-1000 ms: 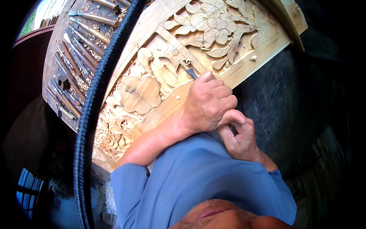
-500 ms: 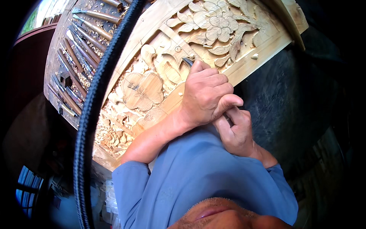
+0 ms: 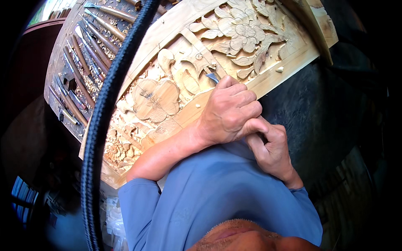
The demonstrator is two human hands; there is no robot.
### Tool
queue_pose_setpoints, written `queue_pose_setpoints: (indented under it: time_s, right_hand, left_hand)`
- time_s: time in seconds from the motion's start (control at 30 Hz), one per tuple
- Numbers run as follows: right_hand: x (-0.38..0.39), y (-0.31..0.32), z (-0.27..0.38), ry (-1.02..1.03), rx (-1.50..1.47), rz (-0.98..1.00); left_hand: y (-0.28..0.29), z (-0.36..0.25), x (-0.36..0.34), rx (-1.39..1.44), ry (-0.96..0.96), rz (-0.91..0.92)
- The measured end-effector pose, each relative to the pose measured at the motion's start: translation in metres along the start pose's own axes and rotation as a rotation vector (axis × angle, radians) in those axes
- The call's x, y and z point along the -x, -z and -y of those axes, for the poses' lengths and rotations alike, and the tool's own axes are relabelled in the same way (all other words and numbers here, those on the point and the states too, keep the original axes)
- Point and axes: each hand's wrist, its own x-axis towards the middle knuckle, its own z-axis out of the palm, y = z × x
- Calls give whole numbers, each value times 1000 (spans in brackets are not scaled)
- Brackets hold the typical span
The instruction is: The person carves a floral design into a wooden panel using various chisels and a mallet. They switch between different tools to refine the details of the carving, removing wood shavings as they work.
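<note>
The left hand has its grip clenched round a steel-bladed chisel over the pale carved wooden panel; the right hand curls against it, hold hidden. Wood-handled tools line the shaving-strewn brown bench.

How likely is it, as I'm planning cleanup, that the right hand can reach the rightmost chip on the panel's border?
Probably yes: nothing seems to stand between the right hand and the chip on the panel. That hand is against the left hand, though, and would likely need freeing first.
</note>
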Motion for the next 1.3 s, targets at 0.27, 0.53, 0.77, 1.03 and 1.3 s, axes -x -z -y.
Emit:
queue_pose_setpoints:
  time_s: [0.27, 0.53, 0.77, 1.03, 1.3]
  right_hand:
    - [-2, 3, -7, 9, -42, 96]
    - [-2, 3, -8, -8, -61, 86]
    - [-2, 7, -10, -104, -97, 90]
    - [-9, -8, -22, 68, -106, -1]
    - [-1, 24, -15, -138, -155, 187]
  left_hand:
    - [0, 0, -4, -36, 39, 18]
    - [1, -2, -10, -36, 65, -9]
    - [-9, -6, -22, -77, 157, 1]
    - [-11, 1, -22, -67, 162, -49]
    - [-10, 0, -17, -18, 0, 14]
